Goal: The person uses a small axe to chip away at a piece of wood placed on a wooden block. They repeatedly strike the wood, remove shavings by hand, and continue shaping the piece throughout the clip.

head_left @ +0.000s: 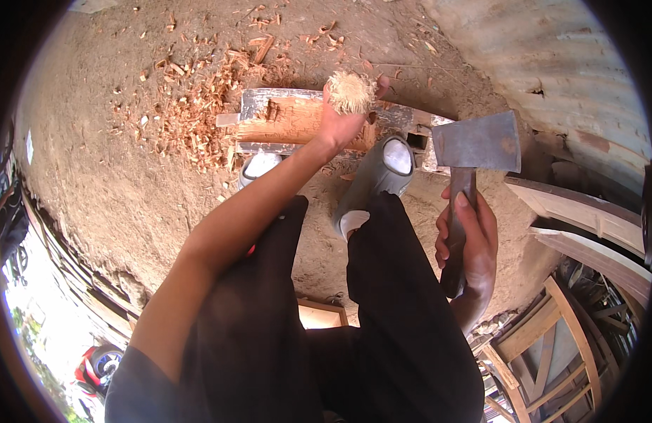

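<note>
My left hand point(340, 130) is closed around a pale round piece with a frayed, fibrous top point(352, 92); its lower part is hidden by the hand. It stands over a weathered, dark-edged timber point(287, 118), whose long hollow shows fresh orange-brown wood. Whether the frayed piece touches the timber, I cannot tell. On the right, my right hand point(474, 233) grips the dark handle of a hatchet point(477, 141). The broad grey head points away from me, overlapping the timber's right end in view.
Wood chips point(199, 116) litter the dirt floor left of and beyond the timber. My grey shoes point(374, 183) flank its near side. Corrugated metal sheet point(544, 70) rises at the far right. Wooden frames point(551, 345) lean at the lower right; a red-and-black wheeled vehicle point(97, 366) shows lower left.
</note>
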`<state>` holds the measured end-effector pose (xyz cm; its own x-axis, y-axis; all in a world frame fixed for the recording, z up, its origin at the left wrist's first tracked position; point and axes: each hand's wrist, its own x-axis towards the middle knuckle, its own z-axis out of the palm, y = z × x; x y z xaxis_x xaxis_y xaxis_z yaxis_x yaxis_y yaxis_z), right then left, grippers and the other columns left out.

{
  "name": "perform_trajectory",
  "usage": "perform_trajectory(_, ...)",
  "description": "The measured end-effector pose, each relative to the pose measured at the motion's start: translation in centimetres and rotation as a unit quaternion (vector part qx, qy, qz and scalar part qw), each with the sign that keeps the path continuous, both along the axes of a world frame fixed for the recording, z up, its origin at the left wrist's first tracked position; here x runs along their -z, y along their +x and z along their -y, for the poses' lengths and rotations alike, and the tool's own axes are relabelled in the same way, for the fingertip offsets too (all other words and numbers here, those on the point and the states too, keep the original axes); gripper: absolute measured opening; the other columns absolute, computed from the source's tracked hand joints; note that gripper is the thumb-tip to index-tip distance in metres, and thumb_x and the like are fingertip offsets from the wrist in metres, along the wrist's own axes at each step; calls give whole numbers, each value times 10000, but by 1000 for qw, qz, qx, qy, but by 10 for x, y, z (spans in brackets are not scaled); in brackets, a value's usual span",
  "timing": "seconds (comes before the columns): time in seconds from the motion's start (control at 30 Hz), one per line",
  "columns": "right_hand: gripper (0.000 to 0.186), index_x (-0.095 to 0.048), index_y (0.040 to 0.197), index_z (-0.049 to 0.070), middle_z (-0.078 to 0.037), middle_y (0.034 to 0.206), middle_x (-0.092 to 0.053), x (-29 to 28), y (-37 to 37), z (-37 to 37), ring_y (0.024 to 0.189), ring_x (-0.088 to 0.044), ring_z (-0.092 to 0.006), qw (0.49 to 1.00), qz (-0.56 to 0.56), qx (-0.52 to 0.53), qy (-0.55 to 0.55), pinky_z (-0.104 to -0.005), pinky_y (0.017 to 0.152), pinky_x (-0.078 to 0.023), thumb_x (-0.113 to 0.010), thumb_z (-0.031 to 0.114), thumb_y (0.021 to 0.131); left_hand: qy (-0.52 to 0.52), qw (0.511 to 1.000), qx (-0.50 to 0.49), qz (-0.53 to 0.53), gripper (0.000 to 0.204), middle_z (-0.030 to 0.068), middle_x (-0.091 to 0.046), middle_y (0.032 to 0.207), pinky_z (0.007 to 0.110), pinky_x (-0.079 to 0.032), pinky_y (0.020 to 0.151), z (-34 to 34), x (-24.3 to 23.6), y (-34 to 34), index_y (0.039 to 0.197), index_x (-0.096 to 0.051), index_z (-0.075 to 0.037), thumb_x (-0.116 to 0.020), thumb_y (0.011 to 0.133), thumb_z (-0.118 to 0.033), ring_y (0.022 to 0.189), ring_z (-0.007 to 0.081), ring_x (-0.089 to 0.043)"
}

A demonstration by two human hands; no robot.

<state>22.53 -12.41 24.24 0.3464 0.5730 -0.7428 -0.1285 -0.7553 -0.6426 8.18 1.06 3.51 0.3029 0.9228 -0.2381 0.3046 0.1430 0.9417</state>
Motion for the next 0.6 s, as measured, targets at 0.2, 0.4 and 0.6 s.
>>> perform_trajectory(0.2,422,-577,1217,-1,-39,702,-528,-6,-9,-7,485,-507,-104,999,5,-34,14,-249,431,-389,-596,381,1038,121,977,162,-73,382,-21,-693,1322,412,-245,1203,-3,45,-1,1363,-617,-166,-512,1054,-366,1279,196,-586)
perform_trajectory(0.4,448,-570,1219,-14,-39,681,-515,-32,-21,-18,474,-462,-88,989,73,-98,87,-242,430,-359,-586,394,1038,45,975,212,-44,330,-8,-692,1323,406,-248,1220,-19,37,1,1299,-640,-144,-578,1023,-314,1286,187,-587)
perform_trajectory(0.6,437,-557,1185,34,-18,614,-460,-20,-47,-32,432,-430,-72,969,109,-109,192,-238,391,-320,-515,453,1069,32,991,109,63,526,52,-684,1301,376,-407,1140,-27,42,0,1395,-480,-59,-716,951,-215,1246,191,-616)
